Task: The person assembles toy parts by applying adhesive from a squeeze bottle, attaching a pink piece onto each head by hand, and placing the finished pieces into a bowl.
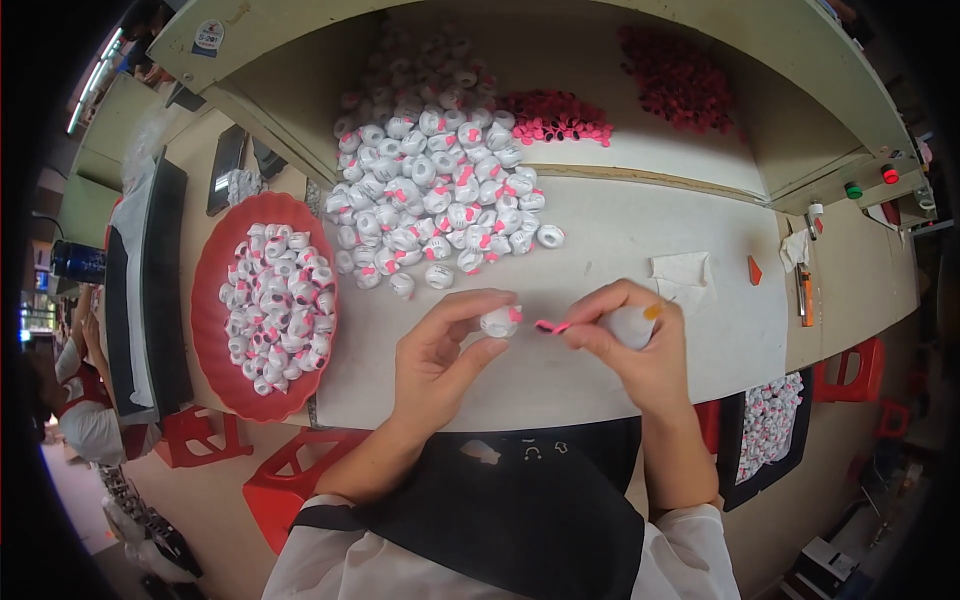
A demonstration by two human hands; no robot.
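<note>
Pale and smooth, the table (600,225) fills the middle of the frame, its far side walled in by a cream hutch with a slanted top. A heap of small white plastic caps (430,190) with pink tabs spreads across the upper centre, each one rounded and glossy. At left sits a round red tray (212,330), shallow-rimmed, piled with more of the same white caps. Two mounds of tiny pink pieces (560,115) lie in the upper right under the hutch, the farther one darker in shadow. A crumpled scrap of white paper (682,270) rests at right of centre, with an orange wedge just beside it.

Low in the centre, the left hand (440,355) pinches one white cap (500,320) between thumb and fingertips, its grip closed snugly round it. The right hand (630,345) is curled shut around a white bottle-like thing, and its fingertips nip a thin pink tab (550,326), which points toward the cap, just beside it and barely apart.
</note>
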